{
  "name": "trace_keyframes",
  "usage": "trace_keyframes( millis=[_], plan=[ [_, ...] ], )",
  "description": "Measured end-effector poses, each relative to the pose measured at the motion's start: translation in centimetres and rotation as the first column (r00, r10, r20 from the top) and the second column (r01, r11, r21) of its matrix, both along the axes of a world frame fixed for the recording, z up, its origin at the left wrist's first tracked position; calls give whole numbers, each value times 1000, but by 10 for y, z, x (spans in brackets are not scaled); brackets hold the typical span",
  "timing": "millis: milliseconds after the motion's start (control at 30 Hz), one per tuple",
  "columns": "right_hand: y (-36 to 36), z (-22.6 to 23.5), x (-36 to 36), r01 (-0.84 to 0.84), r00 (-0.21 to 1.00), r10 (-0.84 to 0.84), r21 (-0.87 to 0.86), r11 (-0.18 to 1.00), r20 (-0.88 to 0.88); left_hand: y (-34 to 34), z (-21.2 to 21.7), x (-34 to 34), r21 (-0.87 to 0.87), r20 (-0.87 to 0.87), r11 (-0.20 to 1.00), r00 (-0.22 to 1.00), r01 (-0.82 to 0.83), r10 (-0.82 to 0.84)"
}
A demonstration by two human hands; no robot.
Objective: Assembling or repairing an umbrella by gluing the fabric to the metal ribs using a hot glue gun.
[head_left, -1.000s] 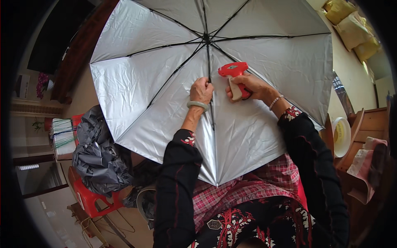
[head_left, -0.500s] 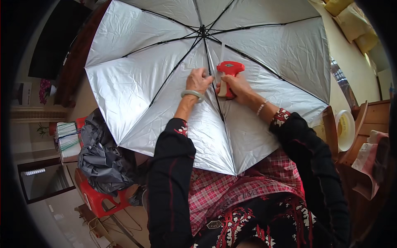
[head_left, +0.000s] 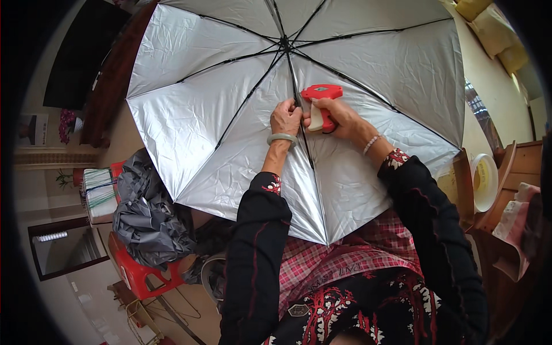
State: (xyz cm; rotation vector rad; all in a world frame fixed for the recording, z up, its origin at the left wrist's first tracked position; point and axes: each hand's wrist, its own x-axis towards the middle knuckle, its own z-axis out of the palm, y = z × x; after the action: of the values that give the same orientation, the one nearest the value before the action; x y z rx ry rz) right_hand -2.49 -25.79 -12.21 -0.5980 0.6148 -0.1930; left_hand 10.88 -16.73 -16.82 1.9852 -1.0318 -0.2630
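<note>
- Silver umbrella canopy (head_left: 190, 121), open, underside up.
- Left hand (head_left: 286, 118) pinches black rib (head_left: 300, 123); grip clenched.
- Right hand (head_left: 336, 115) grasps red tagging gun (head_left: 319, 103).
- Step: fastening canopy to rib, likely; next calls for steady needle alignment.

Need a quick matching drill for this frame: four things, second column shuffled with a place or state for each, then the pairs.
1 left hand
2 right hand
3 grey fabric heap
4 pale bowl

A lying on a red stool at the left
B pinching a dark umbrella rib
C far right, by wooden furniture
D gripping a red tagging gun

Pairs: 1-B, 2-D, 3-A, 4-C
</note>
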Motion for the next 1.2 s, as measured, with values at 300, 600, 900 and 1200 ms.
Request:
trace_keyframes(
  millis=[300, 600, 900, 1200],
  plan=[
    [-10, -6, -5, -76, 993, 68, 83, 994, 99, 3, 2, -1, 12, 1, 1000, 1000, 26, -26],
    [-17, -9, 1, -154, 984, 147, 60, 986, 103, 1, 7, -9, -31, -64, 999, 997, 37, -39],
    [-19, -1, -9, -158, 983, 153, 49, 986, 105, 1, 6, -14, -80, -11, 996, 1000, -28, 28],
    [-32, -9, -12, -245, 966, 230, 122, 962, 122, 0, 1, -13, -78, -78, 996, 996, -44, 37]
  ],
)
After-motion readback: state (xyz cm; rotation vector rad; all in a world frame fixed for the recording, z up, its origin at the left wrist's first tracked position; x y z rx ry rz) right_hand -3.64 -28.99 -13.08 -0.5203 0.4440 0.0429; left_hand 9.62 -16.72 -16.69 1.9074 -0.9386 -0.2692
